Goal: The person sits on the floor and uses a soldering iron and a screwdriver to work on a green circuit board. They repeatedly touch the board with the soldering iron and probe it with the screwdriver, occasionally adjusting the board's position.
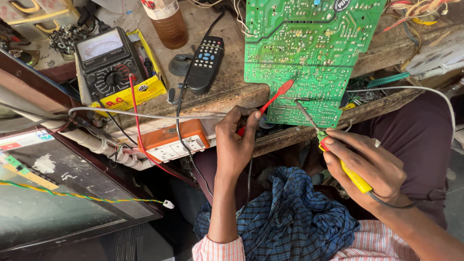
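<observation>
Head view, read from the left: a dark screen panel is seen leaning below the workbench, with a green-and-yellow twisted wire laid across it. Near the bench's left end an analogue multimeter is set on a yellow box, and an orange power strip is fixed under the front edge. Further along, a black remote control is laid flat, with a bottle of amber liquid behind it.

The left hand is closed around the handle of a red probe; its tip is pressed against the lower edge of the green circuit board, which is propped over the bench's front edge. The right hand is wrapped firmly round the yellow handle of a soldering iron, whose metal tip is brought up to the board's solder side just right of the red probe. A blue checked cloth is spread over the lap beneath both hands.
</observation>
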